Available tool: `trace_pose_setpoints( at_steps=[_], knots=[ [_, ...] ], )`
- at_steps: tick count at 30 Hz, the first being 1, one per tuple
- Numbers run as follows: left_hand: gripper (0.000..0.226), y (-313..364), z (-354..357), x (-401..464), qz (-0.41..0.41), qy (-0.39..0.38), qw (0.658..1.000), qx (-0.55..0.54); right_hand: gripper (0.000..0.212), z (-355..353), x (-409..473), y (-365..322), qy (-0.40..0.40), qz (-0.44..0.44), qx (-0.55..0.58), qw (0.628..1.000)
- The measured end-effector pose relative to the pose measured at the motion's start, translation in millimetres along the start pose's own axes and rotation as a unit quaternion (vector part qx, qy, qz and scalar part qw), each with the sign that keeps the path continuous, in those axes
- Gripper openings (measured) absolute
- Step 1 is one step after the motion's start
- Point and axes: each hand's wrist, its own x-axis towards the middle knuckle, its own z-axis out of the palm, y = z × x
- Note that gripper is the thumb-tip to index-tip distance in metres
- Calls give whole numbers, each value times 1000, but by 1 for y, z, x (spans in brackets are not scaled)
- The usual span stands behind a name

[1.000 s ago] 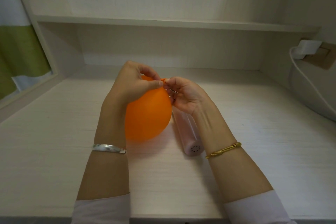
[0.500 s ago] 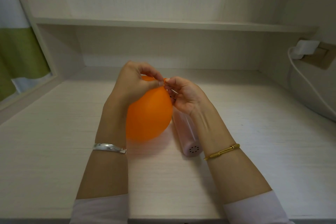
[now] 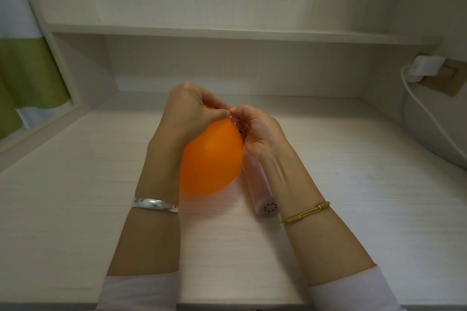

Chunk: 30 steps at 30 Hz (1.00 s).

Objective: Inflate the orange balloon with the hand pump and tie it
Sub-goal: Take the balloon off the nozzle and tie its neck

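Observation:
The orange balloon (image 3: 211, 159) is inflated and hangs between my two hands above the desk, its neck pointing up. My left hand (image 3: 189, 111) wraps over the top of it and pinches the neck with thumb and fingers. My right hand (image 3: 255, 129) meets it from the right, its fingertips closed on the tip of the same neck. The knot area is hidden by my fingers. The pale pink hand pump (image 3: 260, 189) lies on the desk just right of the balloon, partly under my right forearm, its perforated end facing me.
The pale wooden desk (image 3: 75, 197) has a back panel with a shelf (image 3: 227, 33) above it. A white plug and cable (image 3: 419, 76) hang on the right wall. A green and white curtain (image 3: 25, 76) is at the left.
Both hands keep hold of the balloon's neck and have barely shifted. The balloon stays in the same place.

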Motion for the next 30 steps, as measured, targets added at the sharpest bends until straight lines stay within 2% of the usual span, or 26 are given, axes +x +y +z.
trace_pose_setpoints(
  at_steps=[11, 18, 26, 30],
  knots=[
    [13, 2, 1, -2, -4, -6, 1000, -15, 19, -1, -3, 0, 9, -5, 1, 1000],
    [10, 4, 1, -2, -22, -25, 999, 1, 36, -1, -2, 4, 5, -33, -22, 999],
    [16, 1, 1, -6, -9, -37, 999, 25, 31, 1, -3, 3, -1, -50, -36, 998],
    [16, 0, -1, -6, 3, -45, 999, 26, 20, 1, -4, 0, -1, -55, -71, 996]
  ],
)
